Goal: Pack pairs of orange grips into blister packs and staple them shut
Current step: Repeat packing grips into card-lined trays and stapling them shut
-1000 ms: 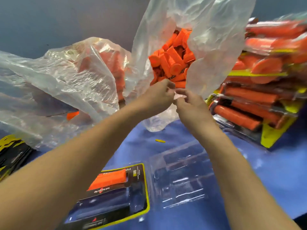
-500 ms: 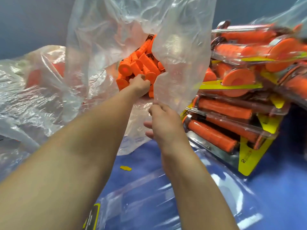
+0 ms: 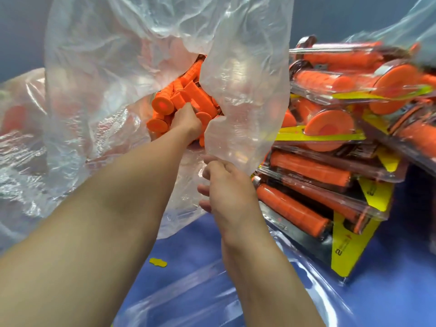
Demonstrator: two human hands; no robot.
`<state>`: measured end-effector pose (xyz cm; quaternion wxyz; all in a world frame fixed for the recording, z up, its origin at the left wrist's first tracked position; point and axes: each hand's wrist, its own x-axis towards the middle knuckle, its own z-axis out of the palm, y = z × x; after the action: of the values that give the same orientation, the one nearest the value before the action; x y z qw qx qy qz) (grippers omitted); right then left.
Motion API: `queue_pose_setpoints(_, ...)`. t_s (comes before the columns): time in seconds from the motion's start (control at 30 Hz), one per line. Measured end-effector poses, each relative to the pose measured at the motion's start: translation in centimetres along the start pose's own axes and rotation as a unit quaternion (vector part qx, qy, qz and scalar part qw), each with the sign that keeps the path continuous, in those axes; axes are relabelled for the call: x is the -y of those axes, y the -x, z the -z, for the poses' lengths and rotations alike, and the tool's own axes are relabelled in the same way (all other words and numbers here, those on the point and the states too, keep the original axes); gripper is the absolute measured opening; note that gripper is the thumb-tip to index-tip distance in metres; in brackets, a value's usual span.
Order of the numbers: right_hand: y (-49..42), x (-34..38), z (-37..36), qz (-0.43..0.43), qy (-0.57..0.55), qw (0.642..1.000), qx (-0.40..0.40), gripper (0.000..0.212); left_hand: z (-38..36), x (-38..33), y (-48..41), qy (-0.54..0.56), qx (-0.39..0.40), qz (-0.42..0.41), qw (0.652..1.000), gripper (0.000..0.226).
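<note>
Left grip (image 3: pixel 186 122) deeper inside bag (image 3: pixel 247 67), clenched around orange grips (image 3: pixel 180 96); right grip (image 3: pixel 227 185) tight on its edge.

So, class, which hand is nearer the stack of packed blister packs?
Right. The right hand pinches the plastic bag edge just left of the stack; the left hand is farther left, gripping loose grips inside the bag.

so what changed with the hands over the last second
The left hand let go of the bag and reached in, now gripping loose orange grips. The right hand still pinches the bag edge; the filled packs stayed put.
</note>
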<state>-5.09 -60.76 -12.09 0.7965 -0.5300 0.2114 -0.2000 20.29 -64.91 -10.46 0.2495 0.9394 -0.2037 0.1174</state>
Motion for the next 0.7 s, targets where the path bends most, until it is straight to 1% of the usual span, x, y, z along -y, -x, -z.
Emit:
queue_pose_setpoints(0.07,0.0,0.0,0.2,0.0,-0.007,1.0,-0.005,0.025,0.6,0.5,0.3,0.007,-0.026,-0.022,0.999,0.026)
queue_pose_setpoints(0.13,0.1,0.1,0.0,-0.004,-0.024,1.0,-0.004,0.02,2.1,0.6,1.5,0.042,-0.044,-0.037,0.997,0.024)
queue_pose_setpoints(0.23,0.6,0.3,-0.9,-0.004,-0.044,0.999,0.007,0.022,5.8,1.0,4.3,0.112,-0.042,-0.044,0.992,0.02)
queue_pose_setpoints(0.27,0.8,0.3,-1.3,-0.003,-0.047,0.999,0.008,0.024,7.5,1.2,5.5,0.16,-0.034,-0.035,0.986,0.017)
queue_pose_setpoints(0.33,1.4,0.4,-2.0,0.001,-0.049,0.999,0.003,0.022,11.2,1.5,8.9,0.286,-0.003,-0.017,0.958,0.013)
queue_pose_setpoints(0.37,1.7,0.5,-2.4,0.001,-0.053,0.999,-0.002,0.021,13.1,1.7,10.9,0.328,0.011,-0.02,0.944,0.011)
queue_pose_setpoints(0.43,2.4,0.6,-3.2,-0.003,-0.071,0.997,-0.013,0.014,16.6,2.8,15.2,0.376,0.028,-0.031,0.926,0.008)
queue_pose_setpoints(0.5,3.3,0.7,-4.1,-0.015,-0.105,0.994,-0.006,0.01,19.6,4.5,19.6,0.423,0.043,-0.032,0.904,0.008)
queue_pose_setpoints(0.6,5.1,0.5,-5.8,-0.038,-0.152,0.986,0.055,0.013,23.0,7.7,26.1,0.494,0.088,-0.005,0.865,0.02)
queue_pose_setpoints(0.67,6.3,0.0,-7.0,-0.036,-0.153,0.981,0.114,0.016,24.4,9.9,29.6,0.531,0.107,0.024,0.84,0.03)
queue_pose_setpoints(0.7,7.0,-0.3,-7.6,-0.033,-0.14,0.979,0.147,0.014,24.9,11.1,31.1,0.545,0.102,0.044,0.831,0.032)
